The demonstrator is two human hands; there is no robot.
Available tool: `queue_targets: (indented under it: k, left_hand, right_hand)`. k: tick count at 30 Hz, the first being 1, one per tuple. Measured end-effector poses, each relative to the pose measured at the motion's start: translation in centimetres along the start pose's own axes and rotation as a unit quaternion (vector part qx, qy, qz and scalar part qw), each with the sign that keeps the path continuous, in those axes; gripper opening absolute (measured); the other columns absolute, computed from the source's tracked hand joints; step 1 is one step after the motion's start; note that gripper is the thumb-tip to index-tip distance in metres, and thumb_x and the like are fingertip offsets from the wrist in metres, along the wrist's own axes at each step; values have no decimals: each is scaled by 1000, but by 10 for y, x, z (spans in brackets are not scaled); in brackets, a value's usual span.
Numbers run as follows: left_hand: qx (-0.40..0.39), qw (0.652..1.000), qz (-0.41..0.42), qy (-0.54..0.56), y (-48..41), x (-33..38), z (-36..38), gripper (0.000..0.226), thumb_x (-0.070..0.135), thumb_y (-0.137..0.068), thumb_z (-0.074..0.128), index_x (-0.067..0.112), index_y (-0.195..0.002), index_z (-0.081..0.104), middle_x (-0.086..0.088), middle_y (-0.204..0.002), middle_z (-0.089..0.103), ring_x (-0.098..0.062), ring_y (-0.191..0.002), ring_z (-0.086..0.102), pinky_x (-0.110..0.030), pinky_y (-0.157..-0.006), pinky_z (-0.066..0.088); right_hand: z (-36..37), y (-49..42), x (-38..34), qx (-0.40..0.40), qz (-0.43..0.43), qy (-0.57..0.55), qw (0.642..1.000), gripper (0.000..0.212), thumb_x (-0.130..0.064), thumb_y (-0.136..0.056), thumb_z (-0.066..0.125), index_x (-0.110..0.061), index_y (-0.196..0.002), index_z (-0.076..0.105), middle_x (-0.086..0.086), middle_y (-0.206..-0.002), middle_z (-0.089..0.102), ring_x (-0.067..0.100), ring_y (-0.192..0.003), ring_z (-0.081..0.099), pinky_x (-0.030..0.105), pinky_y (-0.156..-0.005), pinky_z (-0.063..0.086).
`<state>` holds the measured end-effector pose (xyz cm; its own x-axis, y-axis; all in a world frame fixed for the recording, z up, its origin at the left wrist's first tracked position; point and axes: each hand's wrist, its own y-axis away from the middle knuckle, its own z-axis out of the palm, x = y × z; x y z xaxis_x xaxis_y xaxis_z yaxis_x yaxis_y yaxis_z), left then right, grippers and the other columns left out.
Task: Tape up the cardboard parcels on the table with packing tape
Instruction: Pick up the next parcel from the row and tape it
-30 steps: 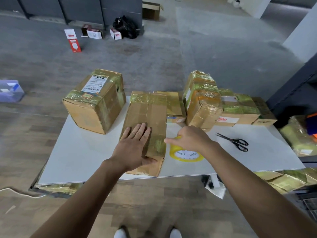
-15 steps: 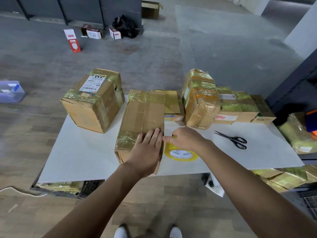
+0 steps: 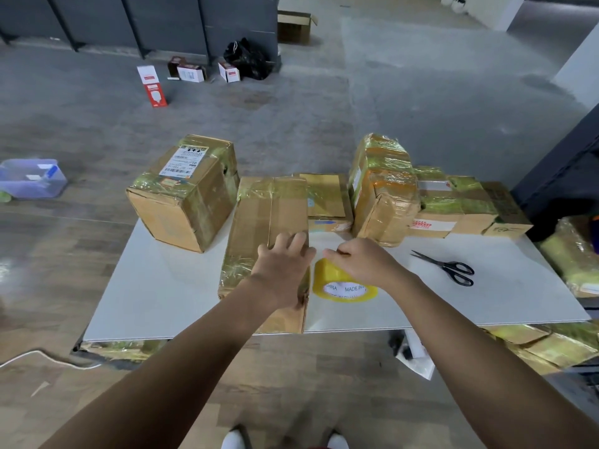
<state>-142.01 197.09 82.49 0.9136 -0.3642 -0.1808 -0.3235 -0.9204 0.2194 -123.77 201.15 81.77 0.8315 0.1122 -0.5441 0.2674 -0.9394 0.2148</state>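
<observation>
Left hand [image 3: 282,273] flat on long parcel [image 3: 256,222], fingers [image 3: 296,241] straight, pressing its right edge near the desk [image 3: 162,286] front. Right hand [image 3: 359,260] just beside, fingers curled, gripping top of yellow tape roll [image 3: 343,288] that sits under them on the desk. Other taped parcels [image 3: 382,196] beyond both fingertips. Scissors [image 3: 450,268] right of right fingers, apart.

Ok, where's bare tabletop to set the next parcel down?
Largest free patch: near-left of the table, bordered by the labelled box, the long parcel under the left hand and the near edge. A second lies near-right, between the tape roll in the right hand, the scissors and the near edge. The far edge is crowded with parcels side by side.
</observation>
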Motion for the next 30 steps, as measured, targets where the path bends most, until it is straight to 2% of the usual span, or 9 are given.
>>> queue_targets:
  k: [4, 9, 14, 17, 19, 21, 23, 27, 30]
  left_hand:
    - [36, 998, -18, 55, 16, -19, 4, 100, 59, -65, 76, 27, -144, 24, -4, -146, 14, -30, -126, 30, -43, -91, 46]
    - [99, 975, -31, 198, 33, -31, 10, 99, 61, -60, 78, 25, -141, 32, -1, -146, 20, -29, -121, 32, -45, -95, 46]
    - [143, 942, -30, 303, 46, -40, 24, 100, 53, -58, 83, 23, -142, 38, -2, -146, 23, -27, -122, 33, -41, -100, 43]
    - [160, 931, -35, 326, 54, -48, 34, 99, 54, -59, 83, 25, -142, 37, 1, -146, 22, -26, -124, 32, -38, -104, 38]
    - [169, 924, -38, 342, 59, -55, 42, 100, 54, -58, 84, 26, -142, 38, 2, -147, 24, -25, -126, 31, -37, -106, 37]
    - [175, 919, -41, 351, 62, -60, 47, 102, 54, -57, 85, 26, -143, 38, 2, -148, 24, -23, -128, 29, -37, -107, 37]
    - [180, 917, -43, 352, 63, -62, 51, 103, 54, -57, 85, 26, -143, 37, 2, -148, 24, -22, -128, 27, -36, -106, 36]
    - [201, 905, -33, 373, 68, -62, 62, 99, 53, -55, 85, 28, -139, 39, 1, -146, 27, -23, -127, 32, -34, -103, 38]
    - [209, 893, -25, 398, 70, -63, 73, 98, 50, -55, 86, 29, -137, 37, -2, -148, 27, -26, -131, 34, -37, -106, 39]
  right_hand:
    - [-12, -1, -8, 3, -32, -51, 998, 55, -52, -90, 61, -11, -60, 40, 6, -62, 27, 15, -56, 29, 32, -59, 21]
    - [-19, -3, -31, 15, -73, -50, 996, 64, -56, -88, 60, 2, -66, 42, 5, -63, 27, 16, -58, 29, 33, -60, 21]
    - [-28, 1, -49, 5, -84, -24, 996, 57, -54, -91, 58, -10, -61, 37, -1, -58, 25, 12, -53, 27, 33, -58, 19]
    - [-22, 3, -52, -15, -77, -52, 996, 69, -69, -86, 52, -1, -84, 64, 19, -74, 54, 22, -63, 49, 32, -63, 30]
    - [-15, 4, -56, -16, -76, -60, 995, 81, -79, -78, 47, -2, -94, 67, 21, -84, 62, 33, -75, 58, 32, -66, 35]
    - [-12, 4, -65, -3, -79, -42, 996, 74, -71, -84, 51, 1, -86, 63, 14, -64, 45, 25, -58, 43, 32, -60, 28]
    - [-13, 5, -73, 7, -72, -29, 997, 66, -61, -89, 56, 3, -74, 54, 4, -61, 29, 17, -55, 29, 32, -57, 20]
    - [-17, 10, -77, -3, -59, 87, 994, 55, -58, -92, 53, -8, -70, 61, 4, -56, 33, 18, -51, 31, 33, -53, 23]
    - [-11, 12, -78, -23, -60, 85, 994, 54, -51, -95, 53, -12, -60, 40, 5, -58, 30, 18, -50, 28, 33, -53, 20]
